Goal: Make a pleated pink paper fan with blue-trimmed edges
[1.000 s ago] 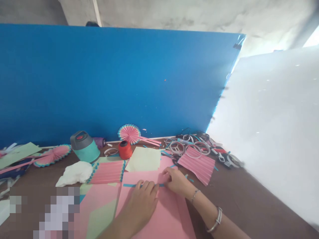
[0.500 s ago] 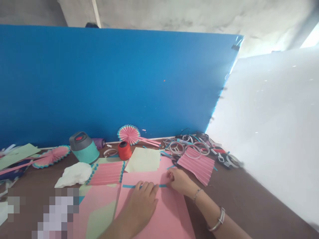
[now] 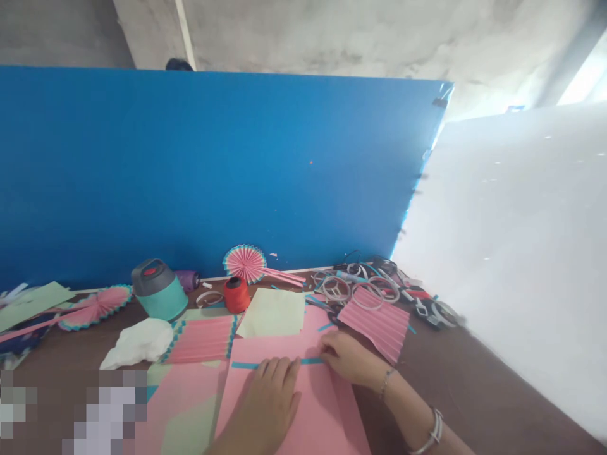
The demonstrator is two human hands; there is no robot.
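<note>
While your left hand point(image 3: 270, 395) lies palm down on the pink sheet point(image 3: 327, 411), its fingers: stretched out nearly side by side across the blue strip point(image 3: 244, 365), gripping nothing.
Your right hand point(image 3: 351, 360): over the right side of the pink sheet, at the strip's right end, thumb and forefinger drawn narrow; I cannot tell whether they pinch the strip.
Blue strip: on the pink sheet, running crosswise near its far edge, its middle covered by your left fingers.
Pale green paper point(image 3: 272, 313): just beyond the pink sheet.
Blue-edged pleated paper point(image 3: 203, 338): just left of the pink sheet's far end.
Red spool point(image 3: 236, 296): farther beyond the pink sheet, to the left.
Round fan point(image 3: 244, 263): behind that, well beyond the pink sheet.
Plain pleated paper point(image 3: 374, 328): right of the pink sheet's far end, partly beneath rings point(image 3: 367, 294).
</note>
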